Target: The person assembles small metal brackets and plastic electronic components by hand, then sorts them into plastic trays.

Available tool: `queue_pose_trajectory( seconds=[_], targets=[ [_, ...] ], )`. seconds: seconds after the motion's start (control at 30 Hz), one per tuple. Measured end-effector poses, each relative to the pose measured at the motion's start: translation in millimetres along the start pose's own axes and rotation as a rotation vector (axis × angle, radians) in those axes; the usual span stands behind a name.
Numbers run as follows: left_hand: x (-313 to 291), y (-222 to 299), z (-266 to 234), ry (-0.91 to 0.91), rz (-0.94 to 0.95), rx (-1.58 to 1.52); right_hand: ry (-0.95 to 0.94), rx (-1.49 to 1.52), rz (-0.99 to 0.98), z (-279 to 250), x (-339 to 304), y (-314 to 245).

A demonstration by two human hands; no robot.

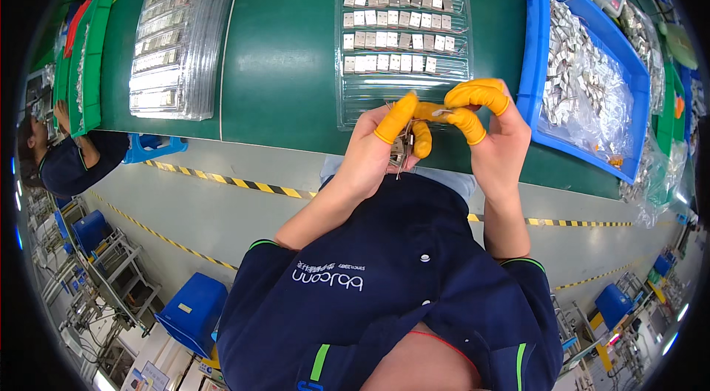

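My left hand [379,141], with yellow finger cots on its fingertips, is closed around a small bunch of metal USB connectors [400,150]. Between the thumb and fingers of my right hand [491,121], also in yellow cots, is one small silvery connector [441,113], partly covered by the fingertips. Both hands are close together over the near edge of a clear plastic tray [403,85]. Rows of metal USB connectors [392,19] lie across this tray, and its nearest part shows bare plastic.
On the green table [281,51], a blue bin [534,43] of loose connectors and plastic bags stands at right. Stacked clear trays [200,43] of connectors lie at left. Beyond them is a green bin [90,65], with another person [81,158] beside it.
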State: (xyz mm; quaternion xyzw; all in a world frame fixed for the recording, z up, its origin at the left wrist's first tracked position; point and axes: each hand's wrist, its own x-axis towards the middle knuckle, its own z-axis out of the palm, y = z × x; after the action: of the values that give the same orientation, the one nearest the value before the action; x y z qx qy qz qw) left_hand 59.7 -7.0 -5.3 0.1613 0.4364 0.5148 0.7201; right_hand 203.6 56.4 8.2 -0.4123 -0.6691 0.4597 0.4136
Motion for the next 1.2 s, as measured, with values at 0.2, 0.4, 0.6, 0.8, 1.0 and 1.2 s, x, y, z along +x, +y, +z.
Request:
queue_pose_trajectory(
  seconds=[0.2,0.4,0.6,0.8,1.0,1.2],
  targets=[
    [1,-1,2,-0.095,-0.049,-0.065,-0.112,0.05,-0.049,-1,0,5],
    [1,-6,1,-0.038,0.063,-0.086,-0.076,0.137,0.029,-4,-12,-4],
    [-2,-14,8,0.065,0.193,-0.011,-0.001,-0.071,-0.117,0,-20,3],
    [-6,-12,7,0.153,0.279,0.127,0.049,-0.235,-0.221,-7,-17,11],
    [-2,-14,4,0.202,0.307,0.118,0.012,-0.287,-0.282,-2,-12,4],
    [1,-15,5,0.179,0.302,0.103,-0.006,-0.38,-0.334,4,-9,9]
  ],
)
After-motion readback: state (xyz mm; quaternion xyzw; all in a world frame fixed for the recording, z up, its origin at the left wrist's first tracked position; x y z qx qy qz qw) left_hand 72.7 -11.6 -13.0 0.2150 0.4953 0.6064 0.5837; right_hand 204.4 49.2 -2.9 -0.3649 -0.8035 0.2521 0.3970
